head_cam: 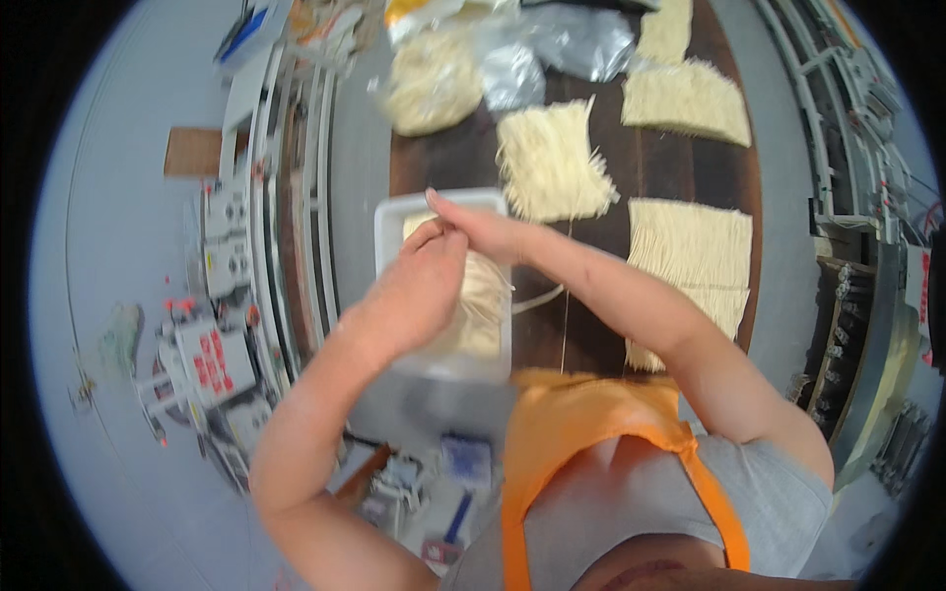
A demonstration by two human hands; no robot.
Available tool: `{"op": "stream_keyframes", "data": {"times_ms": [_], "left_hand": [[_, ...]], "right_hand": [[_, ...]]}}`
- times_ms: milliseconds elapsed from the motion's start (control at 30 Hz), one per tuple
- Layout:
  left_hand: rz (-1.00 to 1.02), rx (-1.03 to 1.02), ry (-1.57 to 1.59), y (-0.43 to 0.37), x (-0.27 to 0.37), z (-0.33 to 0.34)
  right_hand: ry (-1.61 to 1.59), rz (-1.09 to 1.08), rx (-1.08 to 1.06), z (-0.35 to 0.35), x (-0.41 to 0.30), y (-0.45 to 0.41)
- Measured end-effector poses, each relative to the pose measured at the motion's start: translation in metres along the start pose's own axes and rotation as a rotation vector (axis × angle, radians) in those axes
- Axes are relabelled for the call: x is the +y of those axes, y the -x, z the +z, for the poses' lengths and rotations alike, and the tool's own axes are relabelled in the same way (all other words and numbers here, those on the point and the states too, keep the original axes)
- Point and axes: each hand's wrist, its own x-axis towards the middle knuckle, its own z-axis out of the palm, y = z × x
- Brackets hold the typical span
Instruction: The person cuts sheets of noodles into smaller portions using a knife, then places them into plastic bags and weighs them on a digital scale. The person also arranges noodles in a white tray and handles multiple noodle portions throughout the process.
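Both hands meet over a white plastic tub [383, 240]. My left hand [425, 284] has its fingers curled against my right hand [480, 227], whose thumb points up and away. The fingers overlap, so whatever may lie between them is hidden. Inside the tub, below the hands, are cream strips [482, 303], partly covered by my left hand. To the right of the tub a loose pale cord [539, 299] lies on the dark table. A stack of cream strips with ragged edges [550, 162] lies just beyond my right wrist.
More cream bundles lie along the table's right side, one flat stack [691, 240] beside my right forearm and another [687, 103] farther back. Clear plastic bags [569, 44] and a bagged cream bundle [432, 85] sit at the far end. Machines with rails [225, 244] flank the left.
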Motion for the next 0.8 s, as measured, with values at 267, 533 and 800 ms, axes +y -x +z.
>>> {"op": "stream_keyframes", "data": {"times_ms": [267,533,800], "left_hand": [[-0.415,-0.307,0.057,0.113,-0.035,0.041],[-0.309,-0.241,-0.069,0.178,-0.085,0.216],[-0.311,-0.125,-0.216,0.202,-0.095,0.259]], "right_hand": [[-0.177,0.472,-0.182,0.03,0.112,-0.031],[0.197,0.584,0.186,0.04,0.196,-0.014],[1.435,0.285,0.257,0.062,0.232,0.013]]}}
